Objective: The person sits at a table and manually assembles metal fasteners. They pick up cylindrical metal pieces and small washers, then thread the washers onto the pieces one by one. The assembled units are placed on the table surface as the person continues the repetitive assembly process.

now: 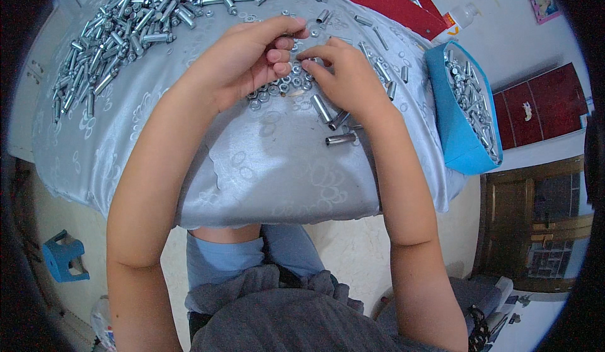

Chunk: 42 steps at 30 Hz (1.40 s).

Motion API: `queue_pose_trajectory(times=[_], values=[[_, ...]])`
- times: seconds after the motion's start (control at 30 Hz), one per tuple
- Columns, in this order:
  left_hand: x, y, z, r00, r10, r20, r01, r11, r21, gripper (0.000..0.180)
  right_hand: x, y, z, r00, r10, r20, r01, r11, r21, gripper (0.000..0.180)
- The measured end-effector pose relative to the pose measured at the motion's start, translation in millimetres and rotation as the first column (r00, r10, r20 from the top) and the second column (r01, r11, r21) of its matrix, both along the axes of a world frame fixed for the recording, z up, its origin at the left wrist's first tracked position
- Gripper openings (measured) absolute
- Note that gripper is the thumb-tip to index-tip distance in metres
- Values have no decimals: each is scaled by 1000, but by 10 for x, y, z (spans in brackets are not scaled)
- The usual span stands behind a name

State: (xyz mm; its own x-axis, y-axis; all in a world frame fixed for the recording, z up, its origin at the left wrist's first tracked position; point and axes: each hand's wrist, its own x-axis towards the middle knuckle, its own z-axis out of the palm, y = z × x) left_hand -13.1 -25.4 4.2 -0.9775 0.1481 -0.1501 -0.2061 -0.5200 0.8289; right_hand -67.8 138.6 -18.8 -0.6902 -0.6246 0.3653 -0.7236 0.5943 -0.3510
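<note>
My left hand [255, 59] is above the middle of the table, its fingers curled in and the thumb side uppermost; whatever they hold is hidden. Close to its right, my right hand [346, 75] has thumb and index finger drawn together in a pinch, and I cannot make out anything between them. Loose hex nuts [275, 89] lie below and between the hands. Several shiny metal sleeves [340, 139] rest by my right wrist. A few long bolts [380, 38] and more sleeves are scattered beyond my right hand.
A large heap of sleeve anchor bolts [145, 28] covers the far left of the silvery tablecloth [277, 188]. At the right stands a blue fabric bin [450, 125] full of metal parts. Behind it are a red box [391, 2] with more parts and a plastic bottle [463, 17].
</note>
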Motion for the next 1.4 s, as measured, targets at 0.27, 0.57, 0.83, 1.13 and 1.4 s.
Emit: queue_pose_trajectory(times=[0.27,0.57,0.83,1.13,1.4], values=[[-40,-42,-57,1000,-17,-9,17,1000,22,20,-24,9,2,1000,-10,8,10,1000,0,17],[-39,-3,-68,1000,10,7,-9,999,-48,20,-43,-21,-12,998,35,-55,-39,997,-63,14],[-42,-7,-84,997,26,-76,-35,992,-117,20,35,-65,151,882,242,404,87,760,-644,19],[-35,-18,-86,998,-20,-65,18,999,-34,19,89,-76,204,803,336,492,143,693,-706,20],[-18,-5,-55,996,-47,-75,47,999,-4,17,50,-64,173,718,400,570,193,672,-715,21]])
